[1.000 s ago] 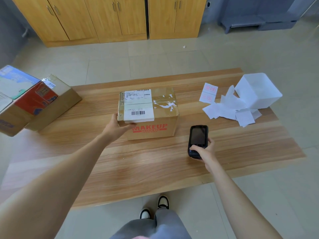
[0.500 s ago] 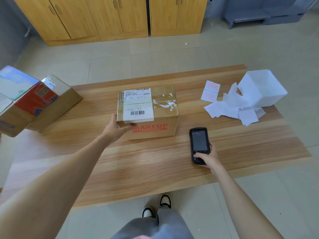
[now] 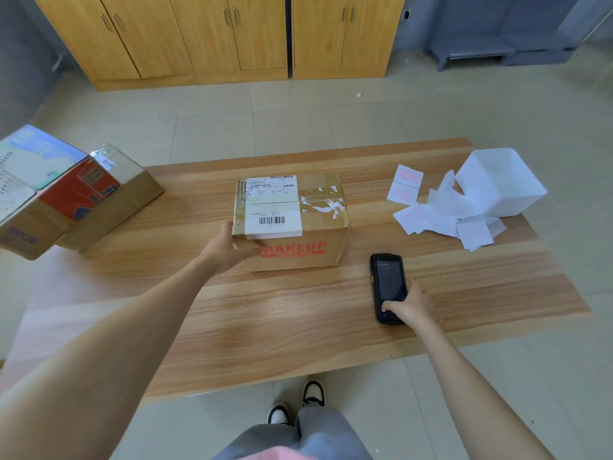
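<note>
Cardboard box point(image 3: 292, 224), mid-frame, wants the left hand point(image 3: 229, 249) clasping its corner firmly while the right hand point(image 3: 411, 307), fingers wrapped round the scanner point(image 3: 387, 283), lifts it squarely toward the barcode point(image 3: 272, 221).

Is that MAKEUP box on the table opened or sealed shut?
Shut: the MAKEUP box has its top closed flat under clear tape and a shipping label. The left hand holds its near left corner.
</note>
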Demonstrator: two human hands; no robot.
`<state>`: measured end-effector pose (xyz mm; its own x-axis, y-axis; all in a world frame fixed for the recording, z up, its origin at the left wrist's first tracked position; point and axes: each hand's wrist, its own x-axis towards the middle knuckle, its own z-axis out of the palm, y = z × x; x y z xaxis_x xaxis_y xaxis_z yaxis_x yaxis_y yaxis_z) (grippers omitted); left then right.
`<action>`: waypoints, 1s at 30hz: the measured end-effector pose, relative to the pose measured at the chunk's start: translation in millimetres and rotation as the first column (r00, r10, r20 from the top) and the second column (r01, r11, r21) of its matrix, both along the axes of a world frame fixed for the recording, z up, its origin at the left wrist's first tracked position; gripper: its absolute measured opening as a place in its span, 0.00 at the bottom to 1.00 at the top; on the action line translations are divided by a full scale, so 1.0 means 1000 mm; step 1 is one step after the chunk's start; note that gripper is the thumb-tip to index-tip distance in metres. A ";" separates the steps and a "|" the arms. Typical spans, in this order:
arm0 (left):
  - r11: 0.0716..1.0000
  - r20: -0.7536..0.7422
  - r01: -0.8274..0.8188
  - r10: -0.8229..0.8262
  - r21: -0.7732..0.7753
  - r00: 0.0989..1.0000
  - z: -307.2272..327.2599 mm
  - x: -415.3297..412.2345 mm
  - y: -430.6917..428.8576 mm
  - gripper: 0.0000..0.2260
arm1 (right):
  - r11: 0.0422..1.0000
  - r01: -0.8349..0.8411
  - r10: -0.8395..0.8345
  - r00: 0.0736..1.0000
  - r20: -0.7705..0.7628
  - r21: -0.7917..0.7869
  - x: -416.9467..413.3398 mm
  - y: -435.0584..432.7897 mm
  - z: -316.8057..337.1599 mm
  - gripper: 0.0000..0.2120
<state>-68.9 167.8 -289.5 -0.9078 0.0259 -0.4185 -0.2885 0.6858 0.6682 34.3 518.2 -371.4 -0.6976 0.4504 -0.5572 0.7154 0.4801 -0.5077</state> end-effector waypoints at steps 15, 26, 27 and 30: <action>0.950 -0.155 0.058 -0.110 -0.305 0.982 0.059 -0.015 -0.055 0.22 | 0.883 -0.334 0.442 0.828 -0.345 0.329 -0.065 -0.082 0.124 0.29; 0.862 -0.327 0.123 -0.313 -0.491 0.892 0.085 -0.026 -0.032 0.21 | 0.831 -0.328 0.487 0.819 -0.302 0.450 -0.057 -0.069 0.144 0.25; 0.841 -0.338 0.133 -0.349 -0.524 0.874 0.086 -0.027 -0.027 0.21 | 0.831 -0.323 0.482 0.824 -0.297 0.452 -0.058 -0.063 0.144 0.25; 0.798 -0.326 0.160 -0.409 -0.581 0.852 0.090 -0.030 -0.009 0.21 | 0.843 -0.297 0.453 0.842 -0.294 0.448 -0.060 -0.044 0.143 0.25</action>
<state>-98.7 158.6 -199.8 -0.9780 0.2064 -0.0310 0.1968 0.9612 0.1935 -25.6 474.2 -228.4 -0.9722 0.2253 -0.0635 0.2306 0.8758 -0.4240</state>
